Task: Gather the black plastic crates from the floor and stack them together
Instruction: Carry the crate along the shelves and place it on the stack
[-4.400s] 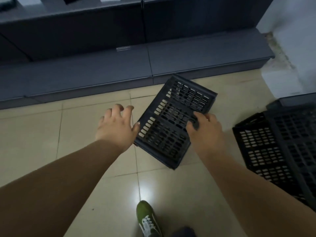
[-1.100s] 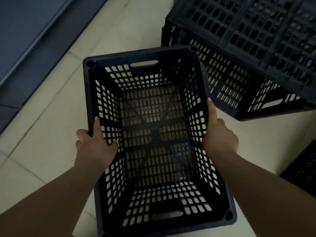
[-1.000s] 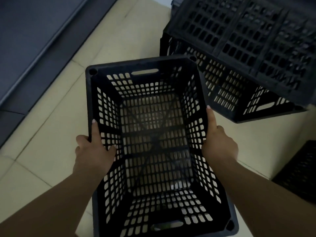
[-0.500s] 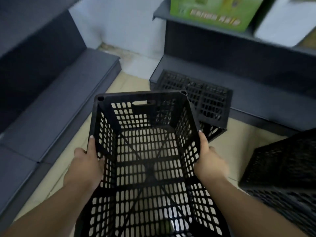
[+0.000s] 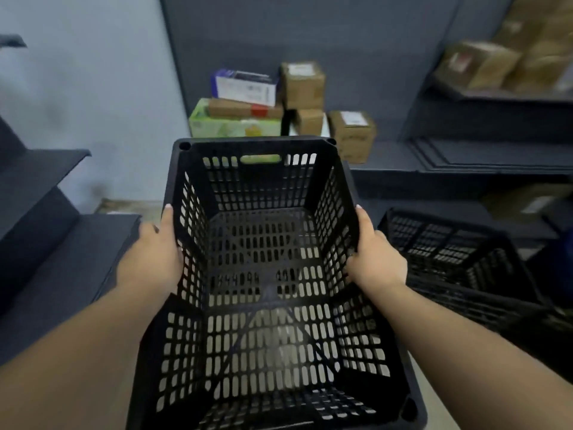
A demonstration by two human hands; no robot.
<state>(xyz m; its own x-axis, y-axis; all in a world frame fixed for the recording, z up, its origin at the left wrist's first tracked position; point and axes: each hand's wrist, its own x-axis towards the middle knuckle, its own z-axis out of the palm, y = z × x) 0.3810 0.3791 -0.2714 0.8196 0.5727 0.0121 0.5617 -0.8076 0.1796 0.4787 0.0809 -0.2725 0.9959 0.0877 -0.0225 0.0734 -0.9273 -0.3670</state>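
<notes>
Black plastic crate (image 5: 266,274) held upright and open-topped in mid-frame, gripped at both long rims: left hand (image 5: 152,259) clamped on the left rim, right hand (image 5: 375,259) on the right rim, thumbs laid along the rim tops, remaining fingers wrapped outside and hidden. Second black crate (image 5: 459,252) lying upturned at lower right, apart from the held one. Cardboard boxes (image 5: 304,85) stacked on the dark shelf (image 5: 483,156) beyond.
</notes>
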